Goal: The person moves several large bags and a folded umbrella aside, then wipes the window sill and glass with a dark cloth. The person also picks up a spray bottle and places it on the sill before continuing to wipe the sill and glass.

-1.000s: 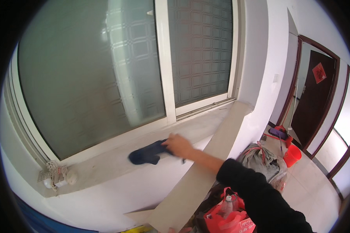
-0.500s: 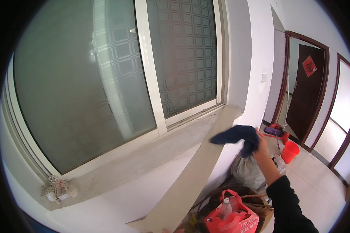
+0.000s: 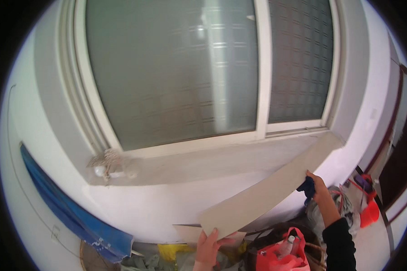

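Observation:
A long, flat beige board [image 3: 267, 185] slants from the right end of the window sill down toward me, its far end over the sill. At its near end, my left hand [image 3: 207, 249] is closed on the lower edge, thumb on top and fingers partly hidden beneath. My right hand [image 3: 320, 190] is closed around a bunched dark blue cloth [image 3: 308, 189] at the board's right edge, with the thumb reaching the edge. Behind my left hand shows another pale flat piece [image 3: 185, 232], mostly covered by the board.
Behind the grey sill [image 3: 190, 168] stands a frosted sliding window [image 3: 176, 77]. Small woven and white items [image 3: 106, 167] sit at the sill's left end. Below are a red bag [image 3: 280, 259] with a plastic bottle, a blue sheet [image 3: 72, 203], plastic bags and a red bucket [image 3: 369, 214].
My view has swung left. My right hand and the cloth have moved from above the board's far part to its right edge. My left hand now shows fully, gripping the near end.

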Motion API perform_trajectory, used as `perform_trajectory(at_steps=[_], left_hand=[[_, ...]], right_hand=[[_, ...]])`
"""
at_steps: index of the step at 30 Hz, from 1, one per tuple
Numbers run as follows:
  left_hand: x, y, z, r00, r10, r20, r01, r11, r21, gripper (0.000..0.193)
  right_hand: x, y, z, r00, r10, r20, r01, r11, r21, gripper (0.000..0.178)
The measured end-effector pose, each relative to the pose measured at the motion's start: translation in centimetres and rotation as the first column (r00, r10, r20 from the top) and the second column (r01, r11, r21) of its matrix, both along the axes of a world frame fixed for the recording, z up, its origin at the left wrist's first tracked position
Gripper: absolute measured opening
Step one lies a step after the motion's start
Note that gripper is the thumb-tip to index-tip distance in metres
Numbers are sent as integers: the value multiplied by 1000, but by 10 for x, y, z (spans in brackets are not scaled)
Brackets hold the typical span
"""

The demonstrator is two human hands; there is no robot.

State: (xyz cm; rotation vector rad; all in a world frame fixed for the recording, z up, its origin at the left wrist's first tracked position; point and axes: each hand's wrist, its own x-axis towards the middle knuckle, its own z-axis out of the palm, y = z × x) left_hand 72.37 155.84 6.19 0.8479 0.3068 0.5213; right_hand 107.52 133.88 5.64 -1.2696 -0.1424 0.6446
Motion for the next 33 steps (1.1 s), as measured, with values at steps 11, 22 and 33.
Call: perform_trajectory(at_steps=[11,22,33], left_hand=[[22,138,-3,954,275,119,-276,961,-5,31],[0,138,13,978,170,-121,-95,878,470,25],[67,205,8,763,640,90,161,-323,933,33]], right_hand=[[-31,112,20,988,62,-145,-30,977,213,23],[-49,145,11,997,-19,-80,32,987,159,23],[-64,165,20,997,27,65,-26,1000,-13,24]])
